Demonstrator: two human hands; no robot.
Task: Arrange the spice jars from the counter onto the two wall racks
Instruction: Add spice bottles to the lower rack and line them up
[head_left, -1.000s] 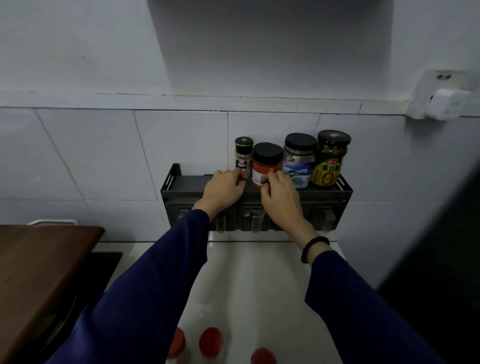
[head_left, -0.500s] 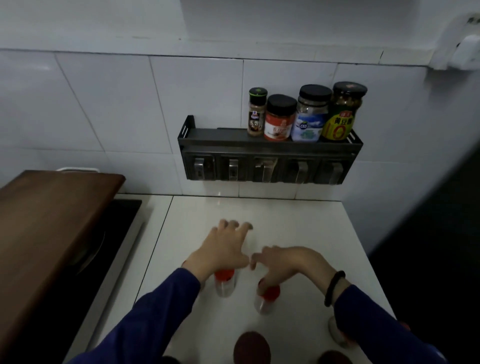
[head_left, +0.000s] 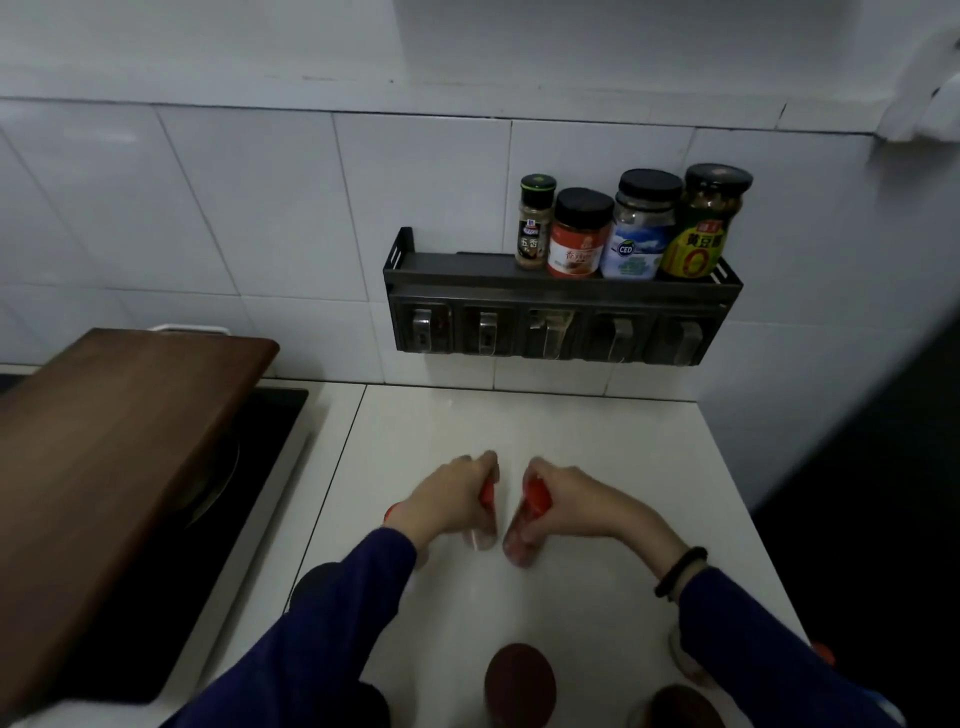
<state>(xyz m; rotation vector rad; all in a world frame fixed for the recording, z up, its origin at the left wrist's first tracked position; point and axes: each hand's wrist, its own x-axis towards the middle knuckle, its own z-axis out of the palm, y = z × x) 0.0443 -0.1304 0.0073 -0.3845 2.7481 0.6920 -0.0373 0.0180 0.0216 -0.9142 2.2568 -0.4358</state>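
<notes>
Each hand grips a small clear jar with a red cap on the white counter (head_left: 597, 447). My left hand (head_left: 447, 499) is closed around one red-capped jar (head_left: 487, 512). My right hand (head_left: 569, 501) is closed around the other red-capped jar (head_left: 530, 519). A dark metal wall rack (head_left: 561, 291) hangs on the tiles beyond them. On its shelf stand a slim brown spice bottle (head_left: 535, 223), an orange-labelled jar (head_left: 579, 234), a blue-labelled jar (head_left: 641, 226) and a yellow-labelled jar (head_left: 704, 223). Only one rack is in view.
More jars stand at the counter's near edge: a dark-lidded one (head_left: 519, 680), another (head_left: 680, 706) at lower right, a red cap (head_left: 823, 652) behind my right sleeve. A wooden board (head_left: 104, 457) covers a black cooktop (head_left: 249, 467) on the left.
Both hands came down from the rack shelf to the counter. Half a second ago they hovered with fingers spread over two red-capped jars; now each has closed on one.
</notes>
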